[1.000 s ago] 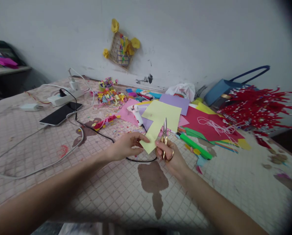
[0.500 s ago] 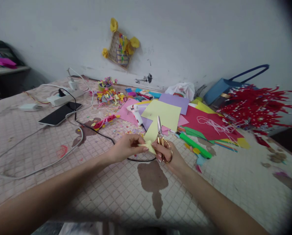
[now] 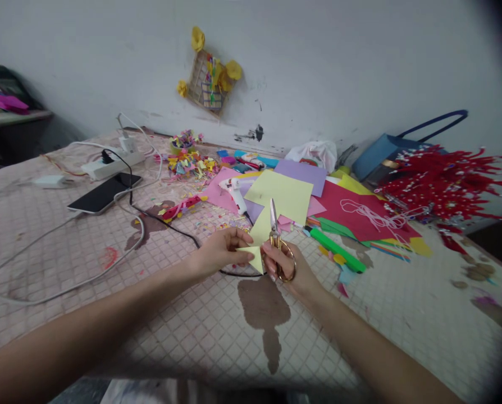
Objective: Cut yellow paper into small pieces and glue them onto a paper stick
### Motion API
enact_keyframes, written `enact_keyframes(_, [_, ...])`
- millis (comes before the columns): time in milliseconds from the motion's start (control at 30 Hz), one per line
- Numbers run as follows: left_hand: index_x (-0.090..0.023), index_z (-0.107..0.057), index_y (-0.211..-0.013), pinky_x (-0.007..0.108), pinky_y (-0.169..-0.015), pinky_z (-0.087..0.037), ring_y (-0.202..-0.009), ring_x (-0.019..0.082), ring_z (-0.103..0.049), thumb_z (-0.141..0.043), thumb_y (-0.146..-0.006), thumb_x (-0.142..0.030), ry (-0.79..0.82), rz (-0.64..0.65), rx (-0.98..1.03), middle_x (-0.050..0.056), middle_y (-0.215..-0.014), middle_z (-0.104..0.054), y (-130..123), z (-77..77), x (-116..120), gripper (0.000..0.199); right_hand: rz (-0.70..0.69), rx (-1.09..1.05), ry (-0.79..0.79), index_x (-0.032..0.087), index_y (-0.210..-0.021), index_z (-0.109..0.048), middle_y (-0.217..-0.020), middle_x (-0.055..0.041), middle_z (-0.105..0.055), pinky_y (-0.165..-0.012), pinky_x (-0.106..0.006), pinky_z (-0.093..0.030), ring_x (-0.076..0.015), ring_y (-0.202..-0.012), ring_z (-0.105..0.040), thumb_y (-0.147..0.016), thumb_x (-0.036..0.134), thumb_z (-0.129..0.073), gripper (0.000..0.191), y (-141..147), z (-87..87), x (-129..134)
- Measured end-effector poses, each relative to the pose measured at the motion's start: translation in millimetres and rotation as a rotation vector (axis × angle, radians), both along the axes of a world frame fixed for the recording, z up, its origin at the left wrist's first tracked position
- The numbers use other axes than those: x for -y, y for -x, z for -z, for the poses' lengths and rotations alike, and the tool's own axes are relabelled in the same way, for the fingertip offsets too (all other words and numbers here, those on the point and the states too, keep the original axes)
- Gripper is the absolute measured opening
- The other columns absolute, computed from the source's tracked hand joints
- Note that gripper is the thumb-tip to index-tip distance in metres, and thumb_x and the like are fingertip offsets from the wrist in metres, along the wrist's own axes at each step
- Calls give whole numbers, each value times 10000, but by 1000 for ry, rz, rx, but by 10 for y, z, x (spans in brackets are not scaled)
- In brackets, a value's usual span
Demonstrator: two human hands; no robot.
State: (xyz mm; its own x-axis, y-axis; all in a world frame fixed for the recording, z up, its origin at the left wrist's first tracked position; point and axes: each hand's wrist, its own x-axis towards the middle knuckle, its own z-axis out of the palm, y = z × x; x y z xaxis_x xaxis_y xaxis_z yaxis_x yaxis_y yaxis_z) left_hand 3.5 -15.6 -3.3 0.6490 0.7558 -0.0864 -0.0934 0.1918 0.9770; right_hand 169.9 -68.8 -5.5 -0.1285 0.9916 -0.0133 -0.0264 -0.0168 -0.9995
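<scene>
My left hand (image 3: 223,251) pinches a small folded piece of pale yellow paper (image 3: 256,258) between thumb and fingers. Close beside the paper's right edge, my right hand (image 3: 285,264) is wrapped round gold-handled scissors (image 3: 275,238), whose closed blades point up and away from me. Beyond the hands lies a larger pale yellow sheet (image 3: 280,193), with a white glue gun (image 3: 234,195) at its left. A narrower pale yellow strip shows just behind the fingers.
A phone (image 3: 104,193) and power strip (image 3: 112,164) with cables are at the left. Paper scraps (image 3: 192,164) lie at the back. A green tube (image 3: 337,250), red paper (image 3: 347,213) and a red tinsel bundle (image 3: 440,179) are at the right.
The small paper piece has turned and now shows a flat triangular face. My right fingers have drawn slightly away from it. The scissors remain in my right hand.
</scene>
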Motion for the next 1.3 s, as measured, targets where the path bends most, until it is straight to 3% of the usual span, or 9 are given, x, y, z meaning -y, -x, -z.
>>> enact_keyframes(333, [-118, -494, -881, 192, -561, -412, -612, 78, -554, -692, -629, -167, -143, 15, -7, -3, -694, -592, -15, 24, 34, 324, -9, 153, -10, 170, -722, -524, -447, 74, -449, -381, -187, -309, -66, -371, -390, -753, 361, -582, 202, -27, 16, 1])
enact_keyframes(500, [-113, -511, -873, 190, -502, -407, -519, 63, -512, -684, -651, -244, -123, -78, -20, -15, -649, -572, -1, 16, 3, 310, 32, 198, -31, 172, -705, -512, -450, 77, -446, -369, -180, -300, -65, -366, -401, -745, 344, -589, 193, -46, 18, -5])
enact_keyframes(833, [-117, -539, -849, 213, -529, -461, -519, 85, -556, -574, -758, -325, -55, -176, -22, -10, -607, -589, -10, -62, 9, 230, 52, 191, -47, 169, -697, -508, -446, 74, -442, -368, -175, -295, -56, -362, -393, -773, 340, -572, 198, -23, -2, 13])
enact_keyframes(900, [-119, -534, -823, 217, -525, -467, -523, 95, -572, -550, -776, -376, -38, -131, -51, -4, -593, -597, -8, -54, 12, 261, 59, 167, -53, 168, -688, -502, -456, 71, -446, -373, -174, -296, -55, -370, -399, -781, 333, -561, 199, -29, 8, 14])
enact_keyframes(1100, [-103, -534, -719, 227, -559, -491, -555, 105, -615, -627, -712, -398, 24, 208, -139, 49, -663, -663, 4, -22, 34, 310, 95, 82, -34, 171, -687, -497, -443, 74, -443, -376, -172, -287, -53, -373, -395, -780, 326, -561, 192, -21, 15, 15])
enact_keyframes(1300, [-108, -539, -704, 199, -536, -470, -540, 86, -597, -696, -652, -302, -31, 218, -95, 41, -667, -671, 0, 47, 25, 255, 123, 33, -16, 169, -705, -504, -442, 78, -438, -376, -170, -282, -51, -370, -389, -776, 329, -574, 188, -1, 20, 29])
